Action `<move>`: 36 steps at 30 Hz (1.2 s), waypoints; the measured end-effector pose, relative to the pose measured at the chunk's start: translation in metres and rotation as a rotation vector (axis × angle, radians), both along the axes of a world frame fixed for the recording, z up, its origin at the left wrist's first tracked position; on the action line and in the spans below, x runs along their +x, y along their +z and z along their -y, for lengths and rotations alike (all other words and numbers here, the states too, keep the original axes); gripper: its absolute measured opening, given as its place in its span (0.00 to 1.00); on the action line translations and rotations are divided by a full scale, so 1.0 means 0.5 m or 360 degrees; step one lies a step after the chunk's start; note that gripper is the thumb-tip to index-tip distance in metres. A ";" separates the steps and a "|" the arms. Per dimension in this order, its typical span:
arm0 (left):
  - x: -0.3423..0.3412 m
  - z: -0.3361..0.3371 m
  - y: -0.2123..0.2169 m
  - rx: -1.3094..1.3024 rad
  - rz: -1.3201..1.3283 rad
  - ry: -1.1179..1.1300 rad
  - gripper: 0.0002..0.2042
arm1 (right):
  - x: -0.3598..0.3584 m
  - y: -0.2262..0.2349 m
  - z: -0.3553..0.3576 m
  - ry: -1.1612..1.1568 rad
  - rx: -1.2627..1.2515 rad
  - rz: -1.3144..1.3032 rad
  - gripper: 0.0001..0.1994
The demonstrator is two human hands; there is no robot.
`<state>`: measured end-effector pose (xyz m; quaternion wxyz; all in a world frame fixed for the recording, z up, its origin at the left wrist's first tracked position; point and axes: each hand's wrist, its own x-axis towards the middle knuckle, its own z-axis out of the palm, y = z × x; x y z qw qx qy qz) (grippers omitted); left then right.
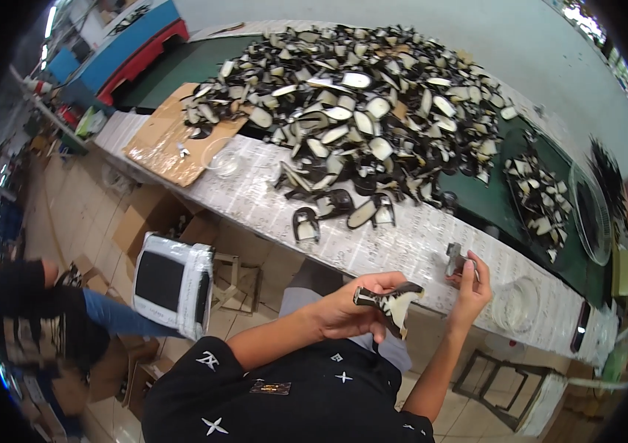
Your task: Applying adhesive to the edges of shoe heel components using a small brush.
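In front of my body, my left hand (351, 308) is closed around a black-and-cream curved piece (396, 303) with a jagged pale edge, like a small shoe part. To its right, my right hand (474, 289) pinches a small grey block-shaped tool (455, 260) just above the table's front edge. The tool's exact kind is not clear. A few similar pieces (306, 225) lie separately on the white-covered table (417, 240), beyond my left hand. Behind them spreads a large heap of black-and-cream pieces (373, 111).
Clear round containers stand at right (517, 304) and left (227, 161). A flattened cardboard sheet (159, 144) lies at the table's left. A smaller pile (539, 196) sits far right by a round mesh-like rim (589, 214). A padded stool (173, 284) and a seated person (40, 325) are at left.
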<state>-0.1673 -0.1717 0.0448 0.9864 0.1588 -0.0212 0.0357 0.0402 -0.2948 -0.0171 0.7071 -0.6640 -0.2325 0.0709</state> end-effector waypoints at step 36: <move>-0.354 0.012 -0.321 0.1419 -0.2186 0.0510 0.09 | 0.017 -0.040 0.021 -0.0344 0.0100 -0.0214 0.13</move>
